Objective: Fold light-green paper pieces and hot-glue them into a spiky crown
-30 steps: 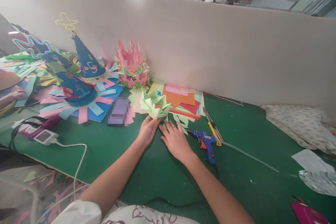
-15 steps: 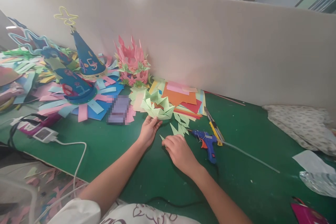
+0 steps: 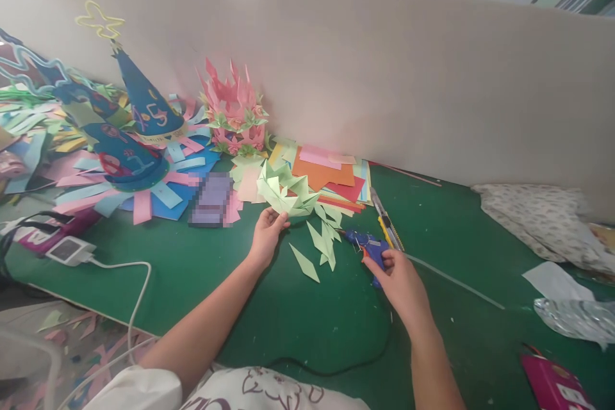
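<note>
My left hand [image 3: 267, 234] pinches the near edge of a light green folded-paper crown [image 3: 291, 200], holding it tilted over the table. With fingers around its handle, my right hand [image 3: 396, 275] is on a blue hot glue gun [image 3: 368, 245] with an orange trigger; the nozzle points left. Between the hands a single green paper diamond [image 3: 304, 263] lies flat on the table. Several more folded green paper pieces [image 3: 323, 240] are heaped beside the glue gun's nozzle. Behind the gun rests a yellow utility knife [image 3: 388, 228].
A stack of coloured paper [image 3: 331, 173] lies behind the crown, beside a pink paper crown [image 3: 235, 115]. Blue cone hats [image 3: 144, 96] stand at left near a blurred phone [image 3: 210, 198]. A glue stick [image 3: 456, 280] extends right of the gun; its black cable [image 3: 331, 374] curls in front.
My right hand has left the green paper diamond on the table, moved right and taken hold of the glue gun. The left hand still holds the green crown. The view has shifted slightly.
</note>
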Action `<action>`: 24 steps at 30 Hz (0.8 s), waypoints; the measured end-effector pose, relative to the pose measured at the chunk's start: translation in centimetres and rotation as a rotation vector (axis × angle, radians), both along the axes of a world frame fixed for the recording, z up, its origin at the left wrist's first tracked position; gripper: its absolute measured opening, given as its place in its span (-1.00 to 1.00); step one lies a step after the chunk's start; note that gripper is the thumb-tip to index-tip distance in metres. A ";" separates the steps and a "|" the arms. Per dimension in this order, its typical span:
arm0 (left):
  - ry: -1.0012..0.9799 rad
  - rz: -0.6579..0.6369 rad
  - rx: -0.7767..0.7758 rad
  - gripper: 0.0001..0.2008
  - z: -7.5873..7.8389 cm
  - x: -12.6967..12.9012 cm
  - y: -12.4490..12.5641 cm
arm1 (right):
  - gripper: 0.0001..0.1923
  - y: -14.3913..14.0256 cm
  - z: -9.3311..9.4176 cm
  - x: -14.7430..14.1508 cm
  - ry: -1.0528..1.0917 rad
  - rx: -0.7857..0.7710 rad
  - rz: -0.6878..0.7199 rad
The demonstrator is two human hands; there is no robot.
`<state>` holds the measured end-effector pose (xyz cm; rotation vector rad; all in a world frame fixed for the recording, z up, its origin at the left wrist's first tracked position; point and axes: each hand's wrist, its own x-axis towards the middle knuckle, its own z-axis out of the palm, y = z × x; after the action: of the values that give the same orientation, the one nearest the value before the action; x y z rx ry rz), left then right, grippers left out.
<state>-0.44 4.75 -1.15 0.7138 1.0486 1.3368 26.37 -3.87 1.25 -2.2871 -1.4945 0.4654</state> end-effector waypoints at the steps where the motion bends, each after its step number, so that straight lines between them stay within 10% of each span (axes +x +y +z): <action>1: 0.157 -0.014 -0.012 -0.71 -0.1 -0.4 0.0 | -0.53 0.1 0.0 -0.2 -0.001 -0.022 -0.001; 7: 0.923 -0.254 0.083 -0.59 0.9 -2.5 -1.8 | -0.65 0.2 0.4 -0.5 0.020 -0.044 0.053; 15: 1.064 -0.718 0.776 -0.67 2.9 -0.1 -5.9 | -0.71 -0.9 1.4 -0.2 0.186 -0.057 -0.056; 24: 1.221 -0.788 0.671 -0.74 2.5 -0.1 -5.5 | -0.75 -1.8 1.3 -2.0 0.928 0.131 0.019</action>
<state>-0.59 -0.72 1.31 2.3357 0.9735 0.4184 24.40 -5.71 2.52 -1.5655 -1.0099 1.1815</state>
